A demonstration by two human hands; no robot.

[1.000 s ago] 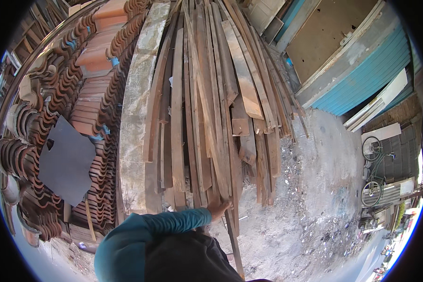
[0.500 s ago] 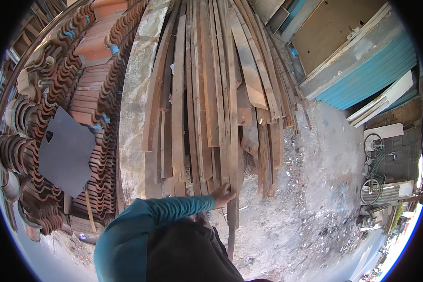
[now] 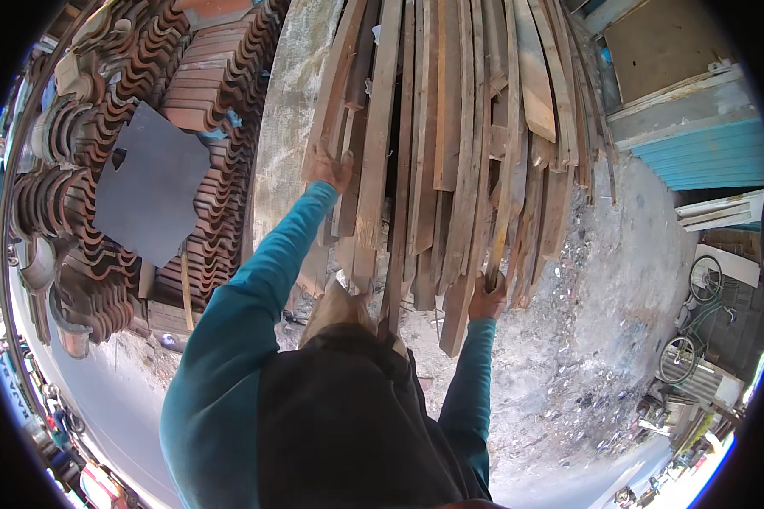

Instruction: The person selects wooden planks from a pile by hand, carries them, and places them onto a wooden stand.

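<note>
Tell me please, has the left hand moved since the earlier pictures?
Yes. Judged against the pale slab, the left hand has moved left and forward, now on a plank beside it.

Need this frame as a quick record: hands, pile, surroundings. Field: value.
Left hand: on the near end of the leftmost plank; grip unclear
Right hand: at plank ends on the pile's right side; grip unclear
Pile: long brown planks, lying roughly lengthwise, near ends uneven
Left side: pale ledge beside the pile, then stacked roof tiles
On tiles: dark grey sheet, ragged outline
Right side: littered ground, bicycle beyond
</note>
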